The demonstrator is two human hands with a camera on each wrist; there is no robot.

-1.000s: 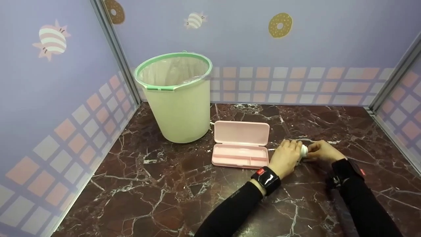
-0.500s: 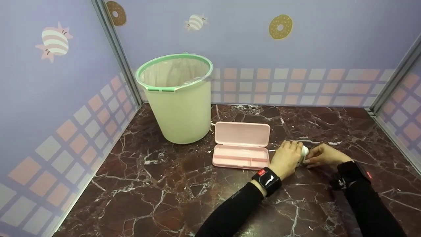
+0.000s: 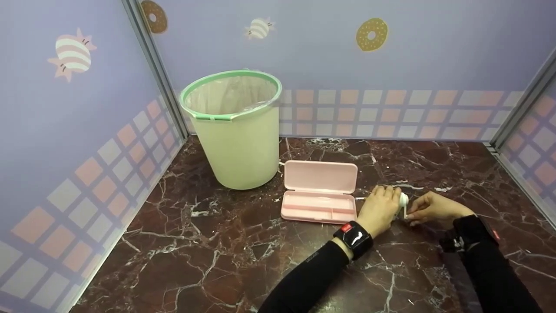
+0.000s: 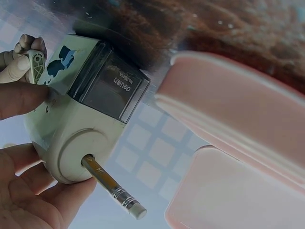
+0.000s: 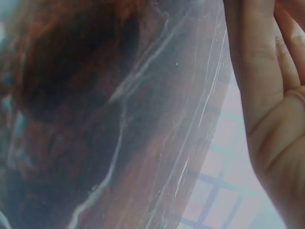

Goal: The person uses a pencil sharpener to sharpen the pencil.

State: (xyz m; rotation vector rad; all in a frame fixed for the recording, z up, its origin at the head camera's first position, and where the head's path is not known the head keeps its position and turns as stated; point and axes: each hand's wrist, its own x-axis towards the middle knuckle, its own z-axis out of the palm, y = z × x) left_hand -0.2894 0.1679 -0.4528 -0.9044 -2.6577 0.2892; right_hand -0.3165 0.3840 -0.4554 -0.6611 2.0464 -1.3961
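Note:
My left hand [image 3: 380, 208] grips a white crank pencil sharpener [image 4: 90, 129], with the thumb on one side and fingers round the other. It has a dark see-through shavings drawer [image 4: 114, 83] and a blue pattern. A yellow pencil [image 4: 107, 181] sticks out of its front hole, its white eraser end outward. On the far side, my right hand [image 3: 434, 208] pinches the sharpener's crank handle [image 4: 37, 67]. The right wrist view shows only part of the right hand's palm and fingers [image 5: 271, 95]; the crank is outside that view.
Left of the sharpener lies an open pink pencil case [image 3: 319, 213], its lid tipped back and its compartments showing. Farther back left stands a pale green bin [image 3: 239, 148] with a plastic liner. Patterned walls close in the marbled table [image 3: 195, 261] at the back and sides.
My right hand has shifted slightly to the right and down, the white crank arm now showing beside the sharpener. My left hand keeps its grip in the same place.

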